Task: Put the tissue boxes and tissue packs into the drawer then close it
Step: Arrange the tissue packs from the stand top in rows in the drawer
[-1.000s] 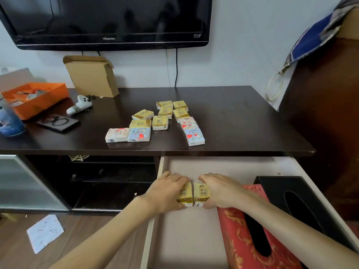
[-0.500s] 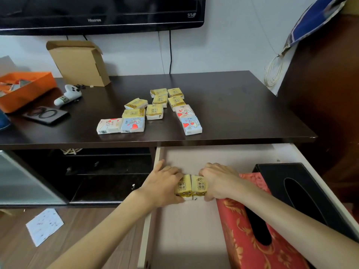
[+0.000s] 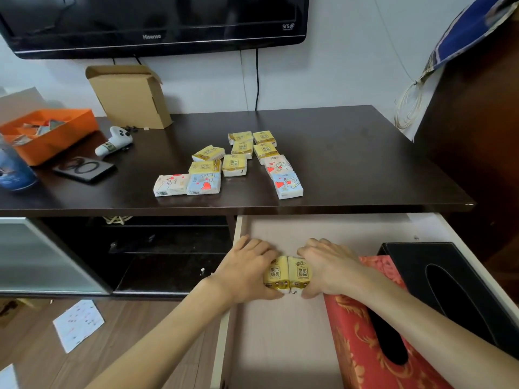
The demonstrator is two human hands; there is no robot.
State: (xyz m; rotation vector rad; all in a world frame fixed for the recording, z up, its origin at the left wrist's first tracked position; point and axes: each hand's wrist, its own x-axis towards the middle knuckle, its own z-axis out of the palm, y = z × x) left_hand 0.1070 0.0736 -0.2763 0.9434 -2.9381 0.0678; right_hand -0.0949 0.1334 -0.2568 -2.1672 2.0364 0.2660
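Note:
The pale drawer (image 3: 280,346) stands pulled out below the dark tabletop (image 3: 351,153). Inside it my left hand (image 3: 247,270) grips one yellow tissue pack (image 3: 276,273) and my right hand (image 3: 328,268) grips another yellow tissue pack (image 3: 302,272); the two packs are pressed side by side low over the drawer floor. A red tissue box (image 3: 362,341) and a black tissue box (image 3: 449,290) lie in the drawer's right part, under my right forearm. Several yellow packs (image 3: 241,148) and heart-printed packs (image 3: 203,183) lie on the tabletop.
On the tabletop's left are an orange tray (image 3: 50,130), a cardboard box (image 3: 132,99), a white game controller (image 3: 115,140), a dark phone (image 3: 84,168) and a blue can (image 3: 14,169). A TV (image 3: 154,21) hangs above. A dark cabinet (image 3: 477,136) stands at right.
Both hands with their packs stayed together at about the same spot inside the drawer, near its left wall; only the camera's view has shifted.

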